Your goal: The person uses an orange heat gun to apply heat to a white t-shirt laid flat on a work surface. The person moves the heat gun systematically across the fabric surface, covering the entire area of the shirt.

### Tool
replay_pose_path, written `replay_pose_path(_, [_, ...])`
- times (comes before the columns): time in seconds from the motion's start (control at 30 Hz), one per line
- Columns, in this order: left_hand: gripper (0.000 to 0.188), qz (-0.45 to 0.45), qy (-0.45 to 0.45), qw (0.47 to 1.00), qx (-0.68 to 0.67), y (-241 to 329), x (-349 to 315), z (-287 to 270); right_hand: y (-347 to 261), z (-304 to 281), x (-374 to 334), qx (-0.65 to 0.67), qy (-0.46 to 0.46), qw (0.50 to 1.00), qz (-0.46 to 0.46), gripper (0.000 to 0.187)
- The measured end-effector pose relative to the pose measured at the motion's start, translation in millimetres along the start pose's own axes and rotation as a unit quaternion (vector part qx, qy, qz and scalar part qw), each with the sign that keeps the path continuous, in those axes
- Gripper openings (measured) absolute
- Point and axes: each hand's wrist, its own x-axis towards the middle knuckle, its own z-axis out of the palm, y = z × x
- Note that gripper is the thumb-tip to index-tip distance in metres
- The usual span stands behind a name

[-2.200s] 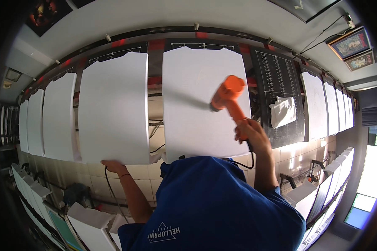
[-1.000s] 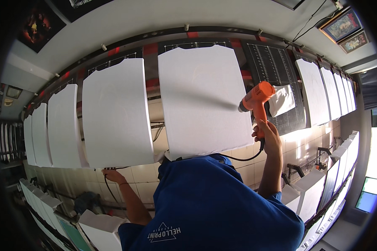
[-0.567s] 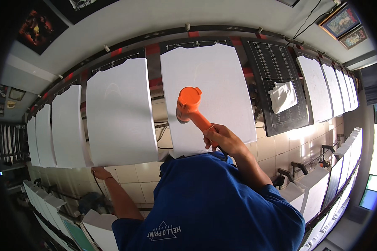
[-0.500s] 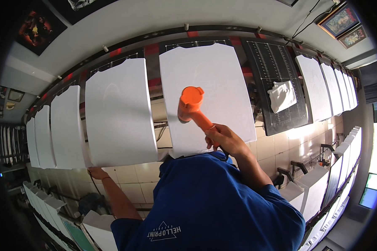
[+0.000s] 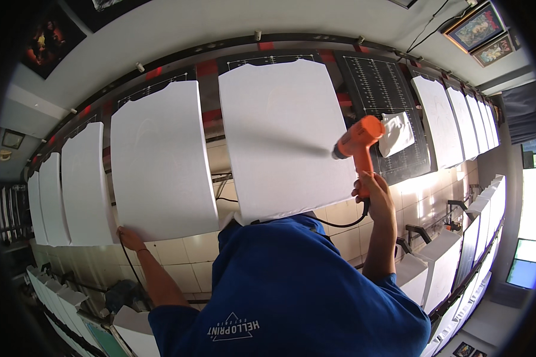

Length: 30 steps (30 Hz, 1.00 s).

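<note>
My right hand (image 5: 376,190) is wrapped round the handle of an orange heat gun (image 5: 363,135). Its dark nozzle points left over the right edge of a white T-shirt (image 5: 283,149) spread flat on a board. A black cord (image 5: 346,225) hangs from the handle and runs toward my waist. To the left, my left hand (image 5: 132,239) is closed round a thin black cable at the near left corner of another white shirt (image 5: 164,166). The cable trails down past my left forearm. Exactly how those fingers grip is hard to see.
Right of the middle shirt lies a black board (image 5: 372,86) with white grid marks and a crumpled white cloth (image 5: 396,135). Further white-covered boards (image 5: 439,119) continue along the row. Behind me stands another row of white-covered boards (image 5: 443,256). Tiled floor (image 5: 190,250) shows between the rows.
My right hand has swung the heat gun right, from over the middle shirt to its right edge, and turned the nozzle leftward. The left hand stays near the same corner.
</note>
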Motion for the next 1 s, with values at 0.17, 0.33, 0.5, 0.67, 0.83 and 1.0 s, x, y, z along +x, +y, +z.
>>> replay_pose_path(0.17, [0.051, 0.067, 0.001, 0.995, 0.070, -12.2, 3.5, 2.5, 10.2, 58.2, -10.5, -0.001, -0.166, 0.985, 0.037, 0.033])
replay_pose_path(0.33, [0.046, 0.060, 0.046, 0.997, 0.024, 0.8, -5.4, 7.7, -1.9, 104.8, -21.4, -0.050, -0.289, 0.954, 0.064, 0.035])
replay_pose_path(0.5, [0.047, 0.018, 0.044, 0.997, 0.055, -25.5, 12.7, 1.6, 1.9, 77.7, -19.5, -0.049, -0.245, 0.967, 0.054, 0.033])
replay_pose_path(0.67, [0.047, 0.051, 0.048, 0.995, 0.064, 0.6, -10.0, 8.6, 11.6, 14.7, -13.7, -0.021, -0.079, 0.996, 0.026, 0.032])
replay_pose_path(0.83, [0.047, 0.101, 0.057, 0.988, 0.102, -1.0, -3.0, 5.3, 11.1, -7.7, -9.6, -0.002, 0.016, 1.000, 0.012, 0.037])
replay_pose_path(1.0, [0.047, 0.092, 0.003, 0.986, 0.136, -26.5, 15.0, 9.3, 3.3, -5.5, -19.6, 0.012, -0.047, 0.998, 0.044, 0.037])
